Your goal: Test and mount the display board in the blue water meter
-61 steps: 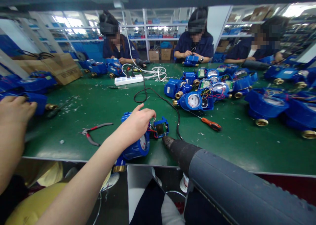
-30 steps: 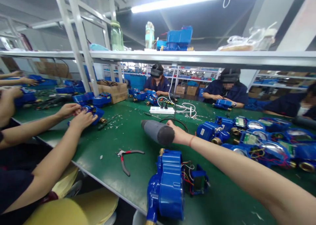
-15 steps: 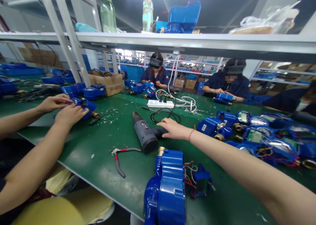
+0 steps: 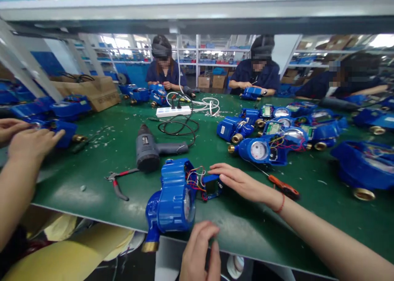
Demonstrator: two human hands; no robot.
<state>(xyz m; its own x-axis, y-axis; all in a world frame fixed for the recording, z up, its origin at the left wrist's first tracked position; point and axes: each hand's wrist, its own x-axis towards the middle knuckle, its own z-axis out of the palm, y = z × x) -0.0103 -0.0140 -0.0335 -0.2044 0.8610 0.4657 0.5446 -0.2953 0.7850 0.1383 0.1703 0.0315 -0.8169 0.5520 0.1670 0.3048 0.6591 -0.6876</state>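
Note:
A blue water meter lies tilted near the table's front edge, its brass end overhanging and its clear dial facing right. Thin coloured wires run from it to a small blue plastic frame. My right hand is beside that frame, fingers stretched out with their tips at its upper right edge; whether they grip it I cannot see. Low in front of the meter is my left hand, fingers loosely bent and apart, holding nothing. Behind the meter lies a grey heat gun.
Left of the meter are red-handled cutters. An orange screwdriver lies beyond my right forearm, near several blue meters. A white power strip sits farther back. A co-worker's hands handle a meter at left.
My right hand has left the heat gun's handle and come to the wired frame. My left hand has entered from below. The view has swung right and down.

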